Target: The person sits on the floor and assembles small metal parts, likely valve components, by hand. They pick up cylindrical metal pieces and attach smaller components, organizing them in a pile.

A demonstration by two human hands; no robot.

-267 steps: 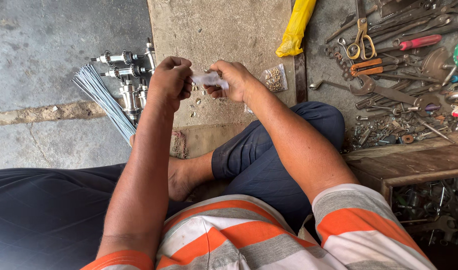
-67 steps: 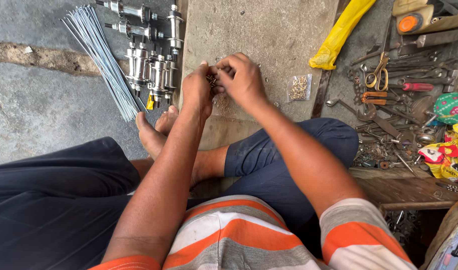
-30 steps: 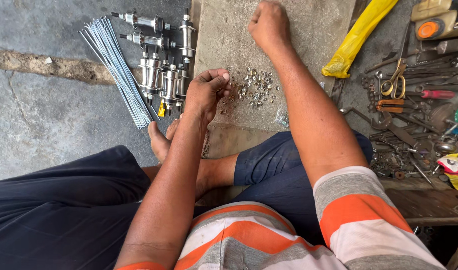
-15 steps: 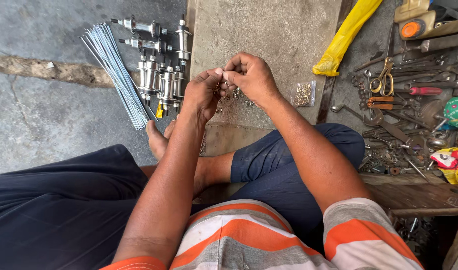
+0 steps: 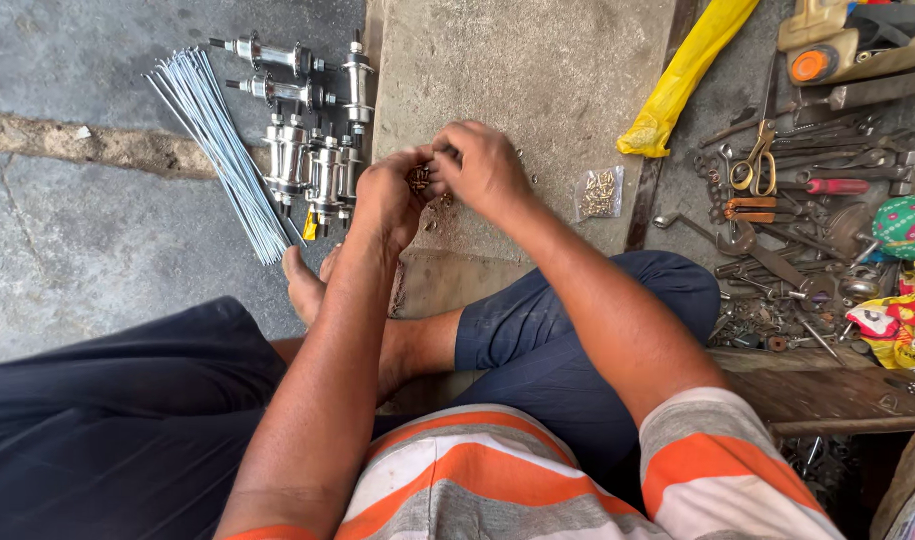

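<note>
I sit cross-legged on the ground. My left hand (image 5: 389,195) is cupped and holds a small heap of brass spoke nipples (image 5: 418,179). My right hand (image 5: 482,165) meets it, fingertips pinching at those nipples. A few loose nipples (image 5: 439,205) lie on the concrete slab (image 5: 537,80) just under my hands. A clear bag of nipples (image 5: 598,193) rests on the slab to the right. Left of my hands lie a bundle of thin steel spokes (image 5: 222,150) and several shiny wheel hubs (image 5: 312,160).
A yellow folded cloth (image 5: 682,80) lies at the slab's right edge. Further right, scattered tools: orange-handled scissors (image 5: 752,165), wrenches (image 5: 722,235), a red-handled screwdriver (image 5: 832,186), coloured bags (image 5: 902,300). My bare foot (image 5: 302,285) sits below the hubs.
My right hand came back from reaching far up the slab and joined my left hand. Both hands now sit together over the nipples, slightly higher in view.
</note>
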